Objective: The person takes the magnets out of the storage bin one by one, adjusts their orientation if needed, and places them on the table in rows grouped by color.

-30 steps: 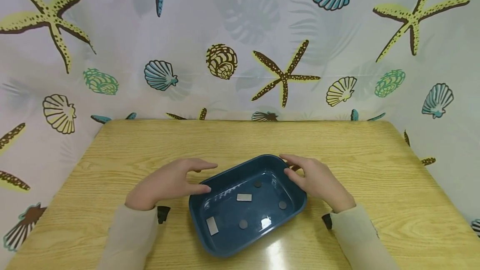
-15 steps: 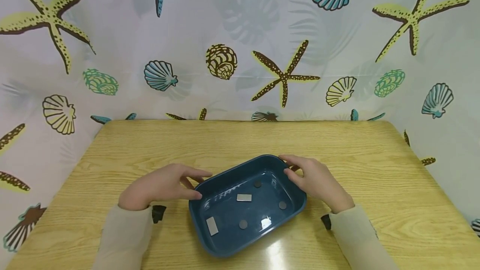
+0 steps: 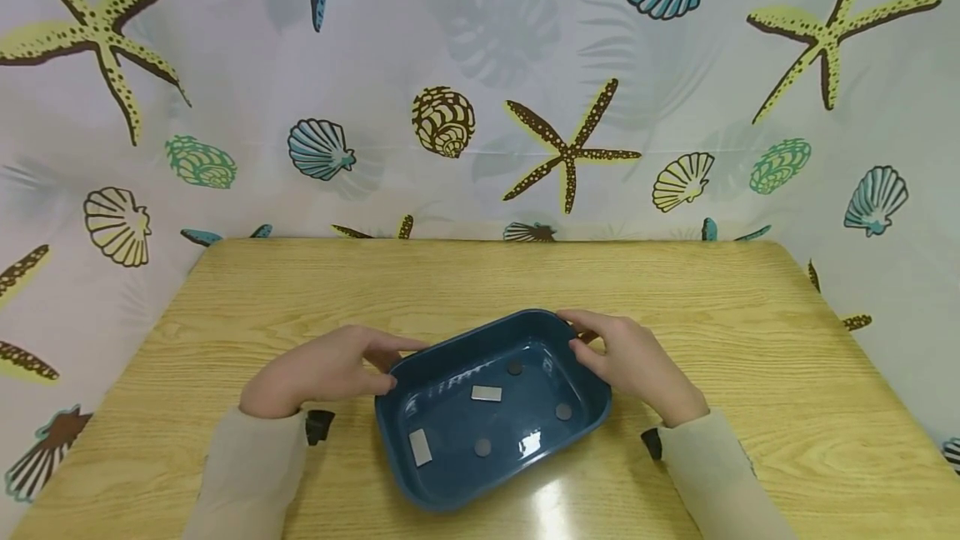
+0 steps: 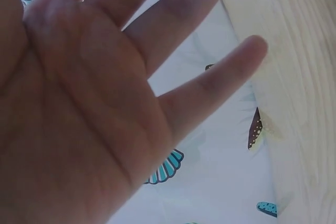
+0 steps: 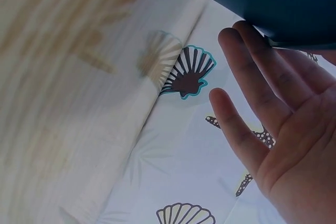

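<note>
A dark blue, deep-sided tray (image 3: pixel 450 500) sits slantwise on the wooden table. At its upper left corner my left hand (image 3: pixel 330 367) holds the rim, thumb on the inner side and fingers behind the outer wall. My right hand (image 3: pixel 633 361) grips the upper right end, its thumb over the rim. Seen from the right wrist, fingertips (image 5: pixel 231 35) of that hand lie right at the tray's outer wall (image 5: pixel 278 3). Spread fingers (image 4: pixel 210 87) fill much of the left wrist view, where the tray is out of sight.
Inside the tray lie two silver rectangular pieces, one near the middle (image 3: pixel 486 393) and another at the left (image 3: pixel 421 447), plus three grey discs (image 3: pixel 483 447). The wooden table (image 3: pixel 480 277) ends at a curtain (image 3: pixel 480 40) printed with shells and starfish.
My left hand has drawn back left and lower, its thumb coming to the tray's rim and its fingers behind the wall. The tray has shifted very slightly left. My right hand has stayed on the rim.
</note>
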Demonstrator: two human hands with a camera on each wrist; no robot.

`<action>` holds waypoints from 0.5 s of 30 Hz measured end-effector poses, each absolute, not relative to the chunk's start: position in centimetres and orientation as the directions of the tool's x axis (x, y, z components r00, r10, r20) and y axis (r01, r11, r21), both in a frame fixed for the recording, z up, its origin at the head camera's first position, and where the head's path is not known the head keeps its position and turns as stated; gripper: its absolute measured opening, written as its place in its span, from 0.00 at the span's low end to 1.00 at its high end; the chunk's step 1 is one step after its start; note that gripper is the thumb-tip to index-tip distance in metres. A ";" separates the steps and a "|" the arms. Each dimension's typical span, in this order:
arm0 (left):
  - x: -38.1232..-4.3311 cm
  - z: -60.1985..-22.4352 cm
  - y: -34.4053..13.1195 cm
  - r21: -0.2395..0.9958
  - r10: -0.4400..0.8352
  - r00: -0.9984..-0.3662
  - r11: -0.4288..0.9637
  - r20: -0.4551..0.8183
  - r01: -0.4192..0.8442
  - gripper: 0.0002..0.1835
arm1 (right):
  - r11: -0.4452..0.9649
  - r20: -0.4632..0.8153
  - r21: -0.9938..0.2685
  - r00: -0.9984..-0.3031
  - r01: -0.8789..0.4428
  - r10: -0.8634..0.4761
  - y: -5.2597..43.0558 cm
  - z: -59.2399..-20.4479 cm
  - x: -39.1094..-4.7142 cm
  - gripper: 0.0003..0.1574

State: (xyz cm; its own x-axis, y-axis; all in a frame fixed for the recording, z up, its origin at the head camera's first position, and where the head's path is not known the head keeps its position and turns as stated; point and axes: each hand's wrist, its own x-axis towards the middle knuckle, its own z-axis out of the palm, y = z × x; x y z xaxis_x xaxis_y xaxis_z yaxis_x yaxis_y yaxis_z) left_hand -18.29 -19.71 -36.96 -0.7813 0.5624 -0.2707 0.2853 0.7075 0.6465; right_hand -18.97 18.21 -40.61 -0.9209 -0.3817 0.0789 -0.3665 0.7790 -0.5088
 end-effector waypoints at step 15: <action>-18.9 -37.5 -20.0 0.627 0.551 -0.818 0.699 -0.166 0.343 0.28 | 0.798 0.003 -0.513 -0.930 -0.317 -0.367 17.8 -40.0 -18.8 0.32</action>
State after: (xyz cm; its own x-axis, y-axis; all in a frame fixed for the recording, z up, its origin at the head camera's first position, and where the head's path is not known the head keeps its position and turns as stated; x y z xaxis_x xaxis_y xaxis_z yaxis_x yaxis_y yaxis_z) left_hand -18.86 -19.99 -37.53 -0.8179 0.5508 -0.1664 0.3435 0.6993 0.6269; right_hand -18.75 17.81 -39.97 -0.9302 -0.3672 0.0028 -0.3165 0.7979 -0.5129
